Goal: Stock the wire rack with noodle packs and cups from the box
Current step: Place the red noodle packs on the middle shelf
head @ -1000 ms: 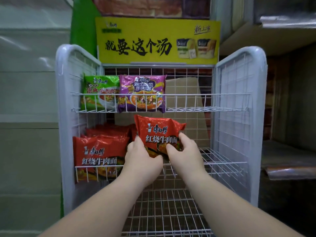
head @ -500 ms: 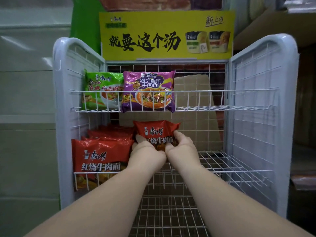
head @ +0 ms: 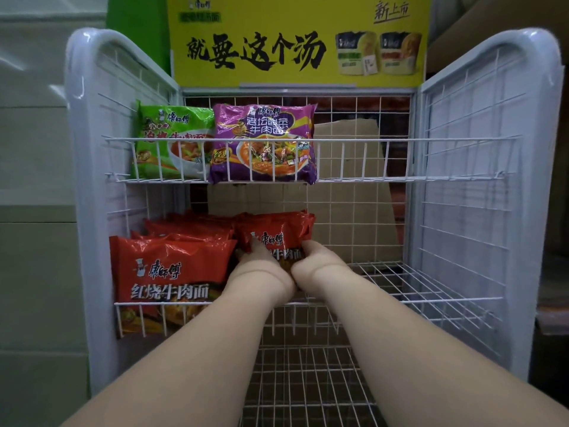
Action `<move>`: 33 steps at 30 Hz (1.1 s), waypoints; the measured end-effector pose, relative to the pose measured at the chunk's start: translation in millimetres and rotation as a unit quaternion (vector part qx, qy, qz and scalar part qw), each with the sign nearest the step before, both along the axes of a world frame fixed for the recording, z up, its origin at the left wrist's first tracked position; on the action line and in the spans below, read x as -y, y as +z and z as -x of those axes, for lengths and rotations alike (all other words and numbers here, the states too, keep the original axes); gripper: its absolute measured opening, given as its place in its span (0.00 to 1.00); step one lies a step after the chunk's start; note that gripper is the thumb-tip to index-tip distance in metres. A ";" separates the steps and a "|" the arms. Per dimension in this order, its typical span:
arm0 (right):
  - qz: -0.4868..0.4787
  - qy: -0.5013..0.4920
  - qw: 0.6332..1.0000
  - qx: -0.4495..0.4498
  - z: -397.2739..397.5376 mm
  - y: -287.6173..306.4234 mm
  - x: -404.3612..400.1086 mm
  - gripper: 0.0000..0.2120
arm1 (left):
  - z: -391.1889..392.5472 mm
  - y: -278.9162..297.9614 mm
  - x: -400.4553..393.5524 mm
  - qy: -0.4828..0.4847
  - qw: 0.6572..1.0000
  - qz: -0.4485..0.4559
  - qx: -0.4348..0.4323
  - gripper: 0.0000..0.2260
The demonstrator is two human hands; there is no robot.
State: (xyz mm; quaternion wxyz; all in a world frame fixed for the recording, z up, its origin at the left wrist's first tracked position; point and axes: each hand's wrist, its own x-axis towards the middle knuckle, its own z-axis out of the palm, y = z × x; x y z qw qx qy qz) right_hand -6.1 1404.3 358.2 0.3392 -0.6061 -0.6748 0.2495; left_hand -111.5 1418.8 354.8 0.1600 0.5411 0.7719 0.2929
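Observation:
A white wire rack (head: 92, 186) fills the view. Both my hands reach into its middle shelf and hold one red noodle pack (head: 278, 234) upright near the shelf's back. My left hand (head: 260, 271) grips the pack's lower left and my right hand (head: 320, 261) grips its lower right. To the left stands a row of several red packs (head: 172, 266) against the shelf's front rail. On the top shelf a green pack (head: 172, 143) and a purple pack (head: 264, 143) stand side by side. The box is out of view.
A yellow sign (head: 298, 41) tops the rack. The right halves of the top shelf (head: 400, 177) and middle shelf (head: 415, 282) are bare wire. A lower wire shelf (head: 308, 380) lies below my arms. Brown cardboard (head: 354, 195) stands behind the rack's back grid.
Both hands have carried the red pack deeper into the middle shelf and lower, beside the row of red packs. The camera has moved closer to the rack.

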 end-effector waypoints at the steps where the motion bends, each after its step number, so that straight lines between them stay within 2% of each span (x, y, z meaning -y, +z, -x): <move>1: 0.004 -0.003 1.000 0.002 0.6 -0.1 -0.6 0.23 | 0.4 -0.9 -0.1 -0.003 1.000 0.004 -0.008 0.59; 3: 0.014 -0.015 1.000 0.002 2.3 0.4 -0.8 0.24 | 0.7 -1.5 1.0 -0.007 1.000 0.001 -0.019 0.57; 5: 0.025 -0.036 0.999 -0.010 3.3 1.1 -0.4 0.27 | -0.8 -3.2 3.4 0.001 0.999 -0.009 -0.038 0.49; 7: 0.035 -0.059 0.998 -0.018 4.8 0.8 0.3 0.29 | -2.8 -4.9 6.2 0.013 0.996 0.002 -0.091 0.38; 9: 0.041 -0.075 0.996 -0.021 5.4 0.3 0.0 0.30 | -4.2 -7.1 5.2 0.012 0.987 0.032 -0.158 0.32; 12: 0.050 -0.087 0.995 -0.016 7.1 0.6 0.7 0.30 | -3.5 -10.1 -2.9 0.012 0.979 0.063 -0.193 0.33; 14: 0.053 -0.089 0.994 0.022 8.4 0.5 0.5 0.31 | -3.5 -11.9 -7.8 -0.031 0.980 0.056 -0.187 0.26; 15: 0.052 -0.086 0.994 0.038 8.8 -0.2 -0.7 0.31 | -4.3 -12.7 -9.0 -0.064 0.976 0.055 -0.203 0.21; 19: 0.032 -0.076 0.994 0.071 9.0 -1.0 -2.2 0.17 | -3.9 -16.8 -13.5 -0.138 0.944 0.065 -0.293 0.19; 23: 0.020 -0.053 0.993 0.108 5.4 2.2 4.0 0.19 | -5.4 -17.2 -14.6 -0.161 0.936 0.083 -0.302 0.17; 25: 0.011 -0.017 0.985 0.172 4.6 1.6 6.9 0.17 | -5.2 -17.0 -13.6 -0.163 0.938 0.074 -0.298 0.17; 28: 0.003 0.024 0.954 0.300 8.5 5.0 11.2 0.06 | -3.3 -17.4 -13.4 -0.163 0.943 0.053 -0.285 0.14; 30: -0.018 0.056 0.923 0.380 10.0 4.8 12.3 0.12 | -2.0 -18.2 -13.4 -0.149 0.954 0.049 -0.256 0.09; 31: -0.017 0.068 0.919 0.389 9.5 4.8 11.7 0.14 | -1.7 -18.7 -13.1 -0.144 0.959 0.047 -0.239 0.06; 33: -0.026 0.080 0.895 0.438 8.4 5.3 10.8 0.16 | -1.1 -18.8 -13.1 -0.148 0.962 0.040 -0.225 0.09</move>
